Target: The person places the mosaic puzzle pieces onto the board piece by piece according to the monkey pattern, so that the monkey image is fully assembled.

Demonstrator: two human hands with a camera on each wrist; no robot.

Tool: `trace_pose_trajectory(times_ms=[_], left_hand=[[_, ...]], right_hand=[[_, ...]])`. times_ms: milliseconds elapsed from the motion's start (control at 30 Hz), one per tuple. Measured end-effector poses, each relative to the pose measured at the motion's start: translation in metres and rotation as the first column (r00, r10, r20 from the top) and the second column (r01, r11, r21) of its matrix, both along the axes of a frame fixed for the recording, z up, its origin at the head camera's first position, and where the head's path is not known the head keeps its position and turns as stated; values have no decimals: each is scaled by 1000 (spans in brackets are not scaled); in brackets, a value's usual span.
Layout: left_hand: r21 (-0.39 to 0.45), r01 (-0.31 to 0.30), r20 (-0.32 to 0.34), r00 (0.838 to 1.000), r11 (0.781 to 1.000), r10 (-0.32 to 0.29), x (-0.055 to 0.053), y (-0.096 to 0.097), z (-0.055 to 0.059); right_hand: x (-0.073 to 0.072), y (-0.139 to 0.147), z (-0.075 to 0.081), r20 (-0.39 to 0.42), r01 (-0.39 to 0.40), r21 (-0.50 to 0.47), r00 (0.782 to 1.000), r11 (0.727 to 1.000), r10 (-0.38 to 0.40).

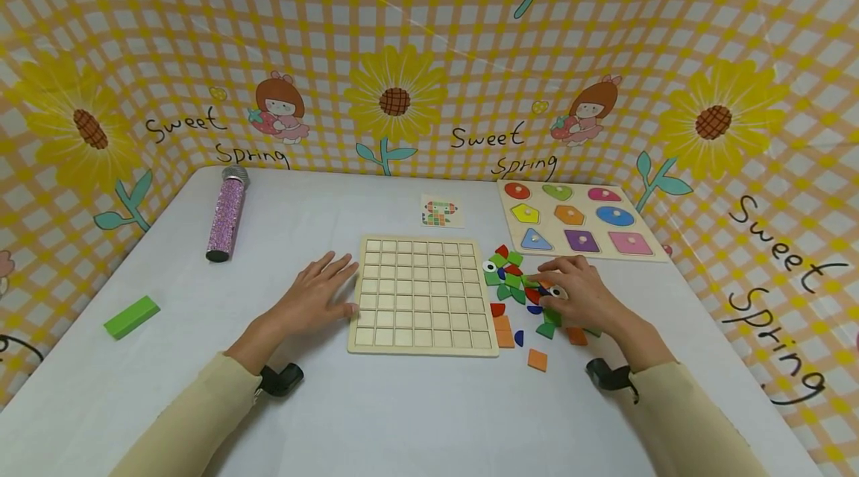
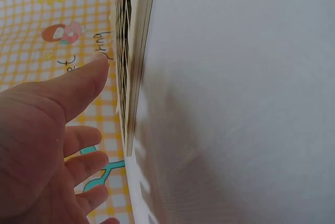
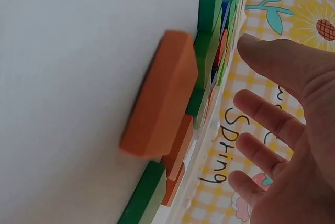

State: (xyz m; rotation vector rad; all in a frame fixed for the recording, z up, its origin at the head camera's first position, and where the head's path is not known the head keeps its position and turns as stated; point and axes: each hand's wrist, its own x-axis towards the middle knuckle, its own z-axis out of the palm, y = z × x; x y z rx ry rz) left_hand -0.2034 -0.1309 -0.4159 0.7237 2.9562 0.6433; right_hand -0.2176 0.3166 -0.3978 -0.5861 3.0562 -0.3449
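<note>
A pale wooden grid board (image 1: 423, 294) lies flat at the middle of the table, its square cells bare. Beside its left edge is my left hand (image 1: 312, 299), fingers spread and fairly straight; in the left wrist view the thumb (image 2: 86, 85) appears just apart from the board's side. Along the board's right lies a loose heap of flat coloured pieces, among them a green piece (image 1: 514, 280), a red piece (image 1: 497, 309) and an orange square (image 1: 537, 359). Over this heap hovers my right hand (image 1: 582, 292), fingers loosely bent, nothing seen between them in the right wrist view.
Behind the board lies a small picture card (image 1: 441, 211). A knobbed shape puzzle (image 1: 557, 235) sits at the back right. To the left are a glittery pink microphone (image 1: 227, 216) and a green block (image 1: 132, 317). A checked cloth (image 1: 322, 37) walls the table.
</note>
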Motion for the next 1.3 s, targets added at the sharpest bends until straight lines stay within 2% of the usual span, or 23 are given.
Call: trace_pose_trajectory(times_ms=[333,633,1033,1300], left_hand=[[23,63,48,997,998,-64,-4,-3,-3],[40,84,92,992,996,-87,-8,-5,-4],[68,119,118,985,991,-126,-13,-6,-7],[75,129,151,979,989,-139,-15,-6,-8]], right_hand=[[-6,5,-1,1,-77,7,997,997,77],[-9,3,-2,5,-122,33,992,992,122],[-10,3,-4,0,-126,49,992,991,126],[-11,4,-6,15,-76,17,997,997,76]])
